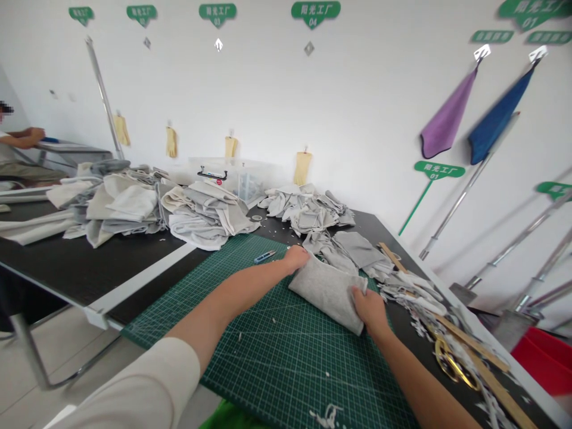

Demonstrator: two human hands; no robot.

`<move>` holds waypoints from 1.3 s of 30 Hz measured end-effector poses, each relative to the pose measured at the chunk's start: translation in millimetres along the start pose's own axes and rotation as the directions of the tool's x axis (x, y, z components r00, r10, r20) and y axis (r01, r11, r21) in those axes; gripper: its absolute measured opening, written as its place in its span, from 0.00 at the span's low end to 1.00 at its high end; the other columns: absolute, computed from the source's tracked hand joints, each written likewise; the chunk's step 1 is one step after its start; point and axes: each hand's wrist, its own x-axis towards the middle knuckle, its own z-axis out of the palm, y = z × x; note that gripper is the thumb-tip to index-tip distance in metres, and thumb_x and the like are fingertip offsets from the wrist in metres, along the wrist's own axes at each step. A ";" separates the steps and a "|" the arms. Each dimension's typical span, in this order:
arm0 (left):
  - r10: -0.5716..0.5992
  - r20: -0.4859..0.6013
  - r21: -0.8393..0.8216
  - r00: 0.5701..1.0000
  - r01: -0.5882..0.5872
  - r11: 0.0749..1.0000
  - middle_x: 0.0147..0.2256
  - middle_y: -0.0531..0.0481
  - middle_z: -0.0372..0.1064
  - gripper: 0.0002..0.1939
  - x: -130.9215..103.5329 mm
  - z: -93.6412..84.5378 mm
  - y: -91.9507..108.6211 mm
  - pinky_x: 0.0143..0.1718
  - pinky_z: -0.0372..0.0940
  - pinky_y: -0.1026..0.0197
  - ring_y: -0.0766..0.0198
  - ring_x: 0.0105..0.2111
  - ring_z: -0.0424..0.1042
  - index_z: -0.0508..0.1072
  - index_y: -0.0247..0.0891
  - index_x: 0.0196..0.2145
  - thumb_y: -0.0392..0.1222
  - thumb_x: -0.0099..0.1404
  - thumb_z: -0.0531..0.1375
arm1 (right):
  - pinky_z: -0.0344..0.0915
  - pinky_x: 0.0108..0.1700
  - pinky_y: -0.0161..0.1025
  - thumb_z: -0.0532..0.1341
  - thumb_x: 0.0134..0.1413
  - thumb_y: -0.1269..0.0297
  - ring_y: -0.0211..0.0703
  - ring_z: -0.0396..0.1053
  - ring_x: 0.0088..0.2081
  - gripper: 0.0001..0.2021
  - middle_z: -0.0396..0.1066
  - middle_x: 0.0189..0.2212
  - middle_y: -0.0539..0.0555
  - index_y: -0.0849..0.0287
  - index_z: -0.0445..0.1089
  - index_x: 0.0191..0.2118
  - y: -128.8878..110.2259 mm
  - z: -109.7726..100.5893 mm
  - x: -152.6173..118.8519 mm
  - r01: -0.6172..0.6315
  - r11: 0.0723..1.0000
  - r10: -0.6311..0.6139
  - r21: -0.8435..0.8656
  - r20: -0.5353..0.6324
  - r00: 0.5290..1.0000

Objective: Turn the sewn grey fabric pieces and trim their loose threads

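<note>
A folded light grey cloth [328, 292] is held between my two hands over the green cutting mat [268, 339]. My left hand [297, 258] grips its upper left corner, fingers closed. At the cloth's right end, my right hand [370, 307] has its fingers closed on the edge. Left of my left hand, a small blue tool [265, 257] lies on the mat. Just behind the cloth are more grey cloth pieces [357, 247].
Heaps of cloth [210, 211] cover the back left, another pile [306, 208] the back centre. Gold-handled scissors [451, 360], wooden strips [500, 387] and scraps line the right edge. A clear bin [250, 179] stands by the wall. A person [20, 143] sits far left.
</note>
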 end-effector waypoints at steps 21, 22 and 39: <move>0.444 0.126 0.184 0.887 -0.461 0.868 0.45 0.44 0.68 0.14 -47.6 -27.6 30.4 0.53 0.53 0.62 0.60 0.49 0.63 0.72 0.36 0.40 0.44 0.62 0.52 | 0.48 0.58 0.46 0.49 0.57 0.57 0.52 0.55 0.57 0.20 0.63 0.51 0.64 0.67 0.66 0.48 -15.5 -31.8 -5.7 0.359 0.917 -0.383 -0.174 -0.131 0.914; 0.536 0.220 0.193 0.815 -0.575 0.795 0.46 0.44 0.68 0.15 -56.9 -25.9 31.6 0.54 0.53 0.60 0.59 0.50 0.63 0.71 0.37 0.42 0.45 0.63 0.51 | 0.46 0.60 0.46 0.47 0.58 0.59 0.52 0.52 0.58 0.20 0.62 0.52 0.64 0.67 0.66 0.48 -20.7 -28.1 -13.9 0.467 0.859 -0.495 -0.208 -0.107 0.862; 0.387 0.689 0.280 0.613 -0.717 0.638 0.64 0.42 0.42 0.33 -84.9 -4.6 2.7 0.61 0.34 0.44 0.54 0.64 0.41 0.51 0.38 0.62 0.58 0.64 0.41 | 0.43 0.62 0.49 0.37 0.60 0.45 0.50 0.43 0.64 0.35 0.45 0.63 0.62 0.69 0.48 0.63 -24.1 27.3 -57.6 0.569 0.773 -0.470 -0.282 0.348 0.811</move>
